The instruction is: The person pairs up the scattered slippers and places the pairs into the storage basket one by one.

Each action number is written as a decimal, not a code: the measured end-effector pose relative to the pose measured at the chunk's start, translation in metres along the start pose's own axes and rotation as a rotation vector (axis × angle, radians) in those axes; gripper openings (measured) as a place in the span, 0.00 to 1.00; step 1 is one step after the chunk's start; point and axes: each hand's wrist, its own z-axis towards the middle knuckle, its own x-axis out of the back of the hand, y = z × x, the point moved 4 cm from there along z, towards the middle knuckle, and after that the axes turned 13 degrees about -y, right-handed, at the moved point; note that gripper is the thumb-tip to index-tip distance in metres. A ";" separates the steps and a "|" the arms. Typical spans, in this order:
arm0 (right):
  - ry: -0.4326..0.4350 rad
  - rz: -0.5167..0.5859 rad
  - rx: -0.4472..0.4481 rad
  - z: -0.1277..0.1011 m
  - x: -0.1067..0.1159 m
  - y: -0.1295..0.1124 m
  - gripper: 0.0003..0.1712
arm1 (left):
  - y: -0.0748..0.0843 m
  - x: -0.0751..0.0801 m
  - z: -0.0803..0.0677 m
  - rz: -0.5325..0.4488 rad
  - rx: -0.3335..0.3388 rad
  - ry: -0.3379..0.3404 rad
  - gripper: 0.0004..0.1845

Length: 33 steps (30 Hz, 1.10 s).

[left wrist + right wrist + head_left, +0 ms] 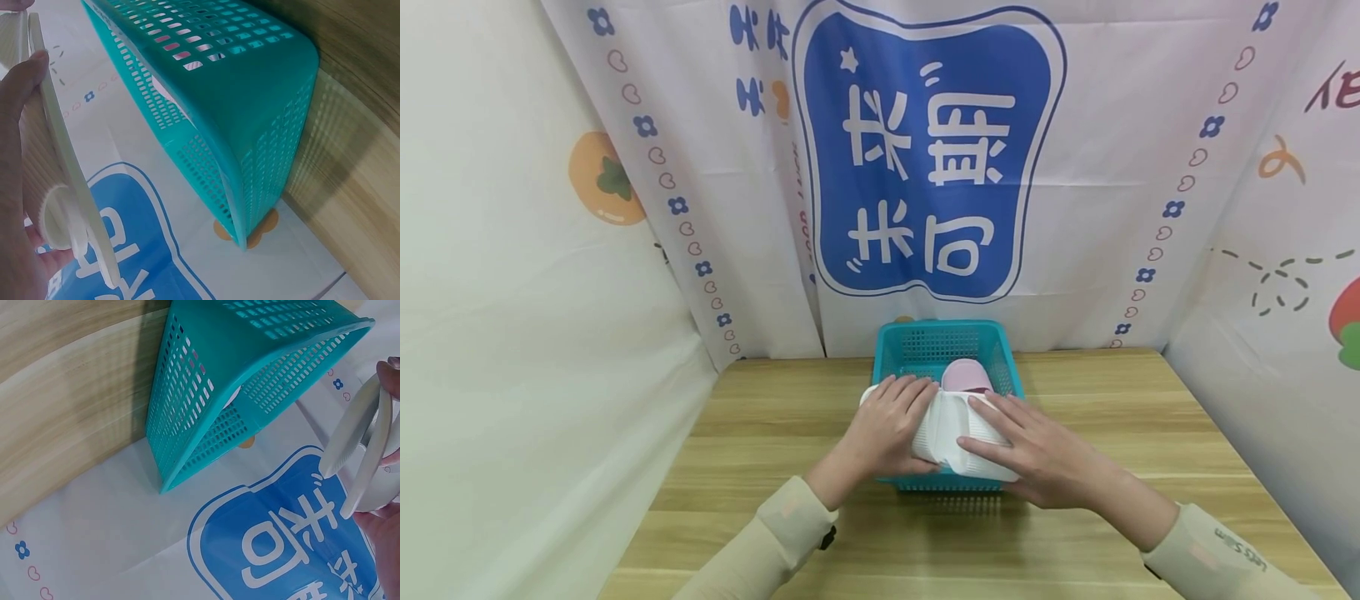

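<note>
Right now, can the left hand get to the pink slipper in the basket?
Probably not directly. The left hand and right hand both hold white slippers over the teal basket, covering most of its opening. The pink slipper shows only behind them, so the white ones must move first.

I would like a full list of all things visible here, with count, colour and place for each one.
basket: one, teal, perforated plastic, on the table at the middle, near the backdrop.
white slippers: two as far as the wrist views show, white, held flat together over the front of the basket.
pink slipper: one seen, pink, inside the basket behind the white slippers.
table: one, light wood.
backdrop: one, white cloth with a blue panel and white characters, behind the table.
left hand: one, beige sleeve, holds the left side of the white slippers.
right hand: one, beige sleeve, holds their right side.
</note>
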 end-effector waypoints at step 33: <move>0.043 -0.036 -0.034 0.006 0.001 -0.006 0.52 | -0.004 0.001 0.002 0.002 -0.039 -0.048 0.61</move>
